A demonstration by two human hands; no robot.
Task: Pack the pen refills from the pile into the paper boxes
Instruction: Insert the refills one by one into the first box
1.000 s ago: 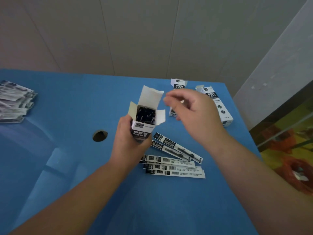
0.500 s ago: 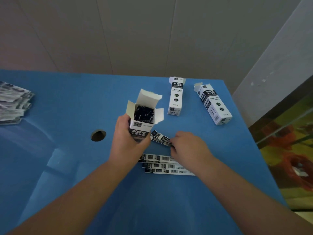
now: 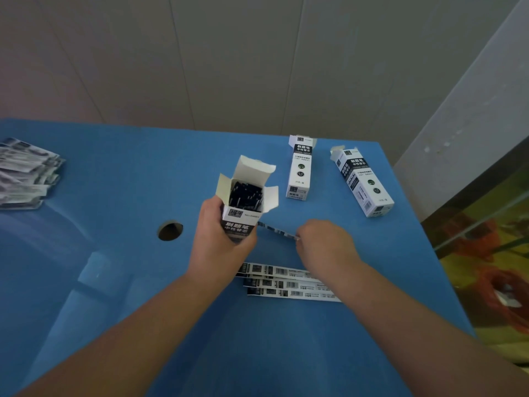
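Blue counter (image 3: 114, 282): your left hand (image 3: 220, 245) grips the open refill box (image 3: 243, 207); your right hand (image 3: 323, 242) pinches one packaged refill (image 3: 276, 231).

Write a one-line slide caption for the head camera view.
Left hand holds an open paper box of refills while right hand picks a packaged refill off the blue table.

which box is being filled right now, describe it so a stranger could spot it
On the blue table, look near the middle, just right of the round hole. There the left hand holds a paper box upright. Unlike the two boxes lying flat farther back, its top flaps stand open, showing dark refills inside.
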